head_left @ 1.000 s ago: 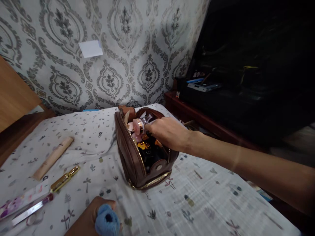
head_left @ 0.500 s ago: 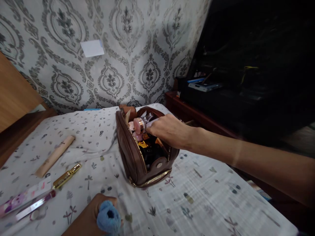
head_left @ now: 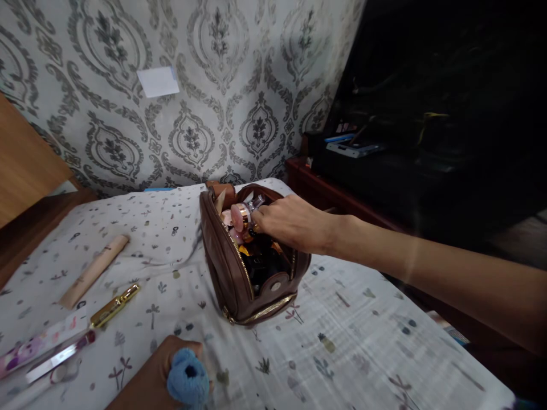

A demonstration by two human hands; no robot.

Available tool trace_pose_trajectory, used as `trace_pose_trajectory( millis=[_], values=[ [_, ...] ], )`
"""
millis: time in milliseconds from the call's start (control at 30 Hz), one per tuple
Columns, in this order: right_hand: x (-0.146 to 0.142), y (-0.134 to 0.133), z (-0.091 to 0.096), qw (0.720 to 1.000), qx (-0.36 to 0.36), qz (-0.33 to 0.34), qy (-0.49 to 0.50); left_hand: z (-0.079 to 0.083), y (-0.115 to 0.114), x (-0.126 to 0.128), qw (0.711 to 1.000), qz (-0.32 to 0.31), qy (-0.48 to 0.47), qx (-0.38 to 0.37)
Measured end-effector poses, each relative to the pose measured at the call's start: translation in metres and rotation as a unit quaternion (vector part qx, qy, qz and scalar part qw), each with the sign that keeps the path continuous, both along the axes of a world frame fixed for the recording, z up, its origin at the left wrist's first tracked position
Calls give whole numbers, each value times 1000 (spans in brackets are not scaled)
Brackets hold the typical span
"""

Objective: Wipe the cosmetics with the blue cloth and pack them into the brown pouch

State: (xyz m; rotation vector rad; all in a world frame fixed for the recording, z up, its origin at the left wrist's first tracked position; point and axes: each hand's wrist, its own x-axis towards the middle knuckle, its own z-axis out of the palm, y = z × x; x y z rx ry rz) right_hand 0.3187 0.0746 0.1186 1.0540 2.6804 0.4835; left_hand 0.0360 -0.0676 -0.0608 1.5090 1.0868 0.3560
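Note:
A brown leather cosmetic bag (head_left: 233, 273) stands unzipped on a patterned white cloth (head_left: 342, 341), packed with small bottles and dark cases. My right hand (head_left: 290, 223) reaches into its top, fingers closed on a small item beside a pink, gold-rimmed jar (head_left: 238, 217); what they hold is hidden. My left hand (head_left: 149, 381) rests at the near edge, wrapped round a fluffy blue cloth roll (head_left: 188, 378).
On the cloth at left lie a beige tube (head_left: 94, 270), a gold tube (head_left: 114, 304) and clear pink-patterned tubes (head_left: 40, 353). Patterned wallpaper rises behind. A dark wooden shelf (head_left: 325, 193) with small items stands at right, a wooden panel (head_left: 25, 159) at left.
My right hand has shifted slightly among the items at the bag's top. My left hand with the blue roll has barely moved.

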Motion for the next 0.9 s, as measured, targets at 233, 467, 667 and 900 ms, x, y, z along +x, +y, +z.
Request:
trace_pose_trajectory(
  millis=[233, 467, 667, 900],
  values=[
    [-5, 3, 1, 1000, 2, 1, -16, 13, -3, 6, 1000, 12, -16, 11],
    [-8, 3, 9, 999, 6, -3, -36, 12, -3, 5, 1000, 9, -18, -9],
    [-6, 4, 9, 1000, 14, 6, -14, 2, -7, 4, 999, 34, -14, 6],
    [-8, 2, 14, 999, -9, -19, -29, 6, -5, 6, 1000, 27, -11, 8]
  ],
)
